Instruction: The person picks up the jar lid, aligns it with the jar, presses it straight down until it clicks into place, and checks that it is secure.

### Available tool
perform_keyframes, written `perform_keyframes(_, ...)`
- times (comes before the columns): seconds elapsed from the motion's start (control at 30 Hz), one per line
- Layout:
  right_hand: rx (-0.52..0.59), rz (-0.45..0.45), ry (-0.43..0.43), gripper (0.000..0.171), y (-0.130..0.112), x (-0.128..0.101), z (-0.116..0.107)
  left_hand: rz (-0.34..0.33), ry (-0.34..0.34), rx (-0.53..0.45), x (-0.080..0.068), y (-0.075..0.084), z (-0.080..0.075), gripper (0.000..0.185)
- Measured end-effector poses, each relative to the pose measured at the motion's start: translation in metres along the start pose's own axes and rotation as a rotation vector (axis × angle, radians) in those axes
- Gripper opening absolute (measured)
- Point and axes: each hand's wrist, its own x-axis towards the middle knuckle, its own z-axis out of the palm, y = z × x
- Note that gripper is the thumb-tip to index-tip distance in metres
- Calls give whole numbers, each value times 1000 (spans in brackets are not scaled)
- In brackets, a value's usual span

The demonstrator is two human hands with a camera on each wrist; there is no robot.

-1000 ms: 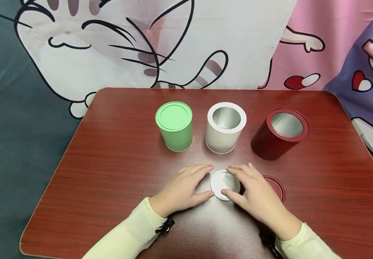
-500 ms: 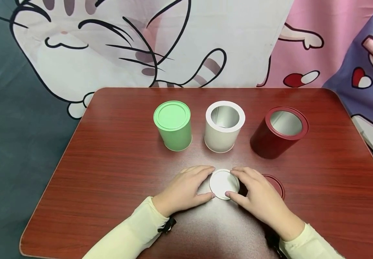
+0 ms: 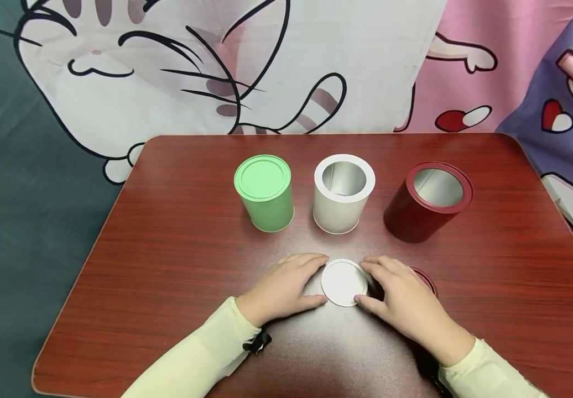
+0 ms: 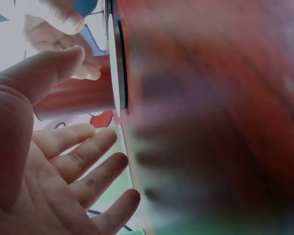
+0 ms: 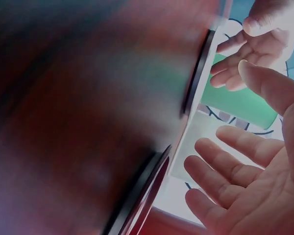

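A round white lid lies flat on the red-brown table near the front. My left hand sits at its left, thumb and forefinger at the rim. My right hand flanks it on the right in the same way. Both hands are relaxed, with fingers loosely spread, and neither is closed round the lid. The left wrist view shows my left hand open beside the lid's edge. The right wrist view shows my right hand open too. A dark red lid lies partly hidden under my right hand.
Three cans stand in a row behind the lid: a green can with its lid on, an open white can and an open dark red can. A cartoon-print cloth lies beyond the table's far edge.
My right hand has drawn back slightly to the right, so its fingers no longer overlap the white lid's top. The left hand has barely moved.
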Motion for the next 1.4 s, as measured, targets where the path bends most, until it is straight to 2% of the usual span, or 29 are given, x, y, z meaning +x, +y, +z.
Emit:
perform_keyframes(0.27,-37,1,-53,56,5,-1,-1,-27,-38,23,3,-2,1,70)
perform_keyframes(0.47,-77,-2,-98,59,9,0,-2,-23,-52,54,7,-4,2,70)
perform_keyframes(0.73,-112,-2,-135,59,12,2,0,-34,-86,127,11,-3,3,63)
perform_keyframes(1.2,-128,-33,-95,50,14,2,5,-33,-27,204,15,3,7,56)
perform_keyframes(1.4,-123,-45,-83,48,15,2,6,-36,-10,202,16,3,8,56)
